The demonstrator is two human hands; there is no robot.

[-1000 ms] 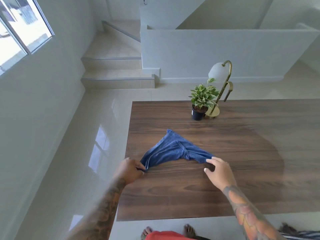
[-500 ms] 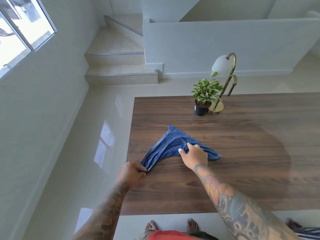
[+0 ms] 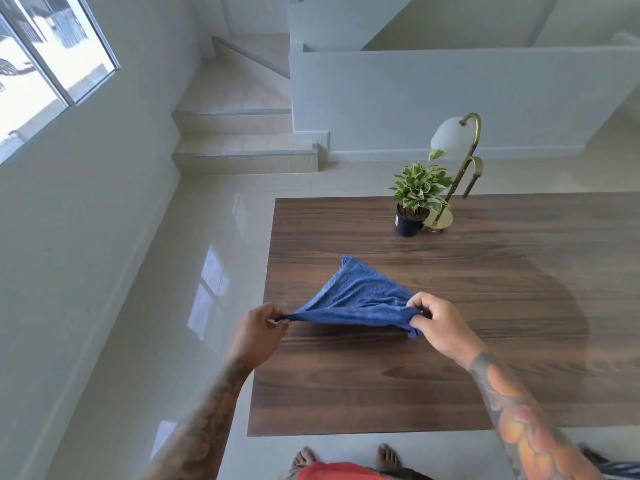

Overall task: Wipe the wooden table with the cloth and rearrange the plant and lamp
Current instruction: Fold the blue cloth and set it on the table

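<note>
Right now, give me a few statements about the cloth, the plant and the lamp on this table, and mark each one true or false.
1. Both hands pinch the blue cloth, the left hand and right hand at opposite ends. True.
2. The potted plant lies tipped over. False: it stands upright in its black pot.
3. The brass lamp stands right beside the plant, near the wooden table's far edge. True.
4. The cloth is folded into a neat square. False: it is stretched into a loose triangle.
</note>
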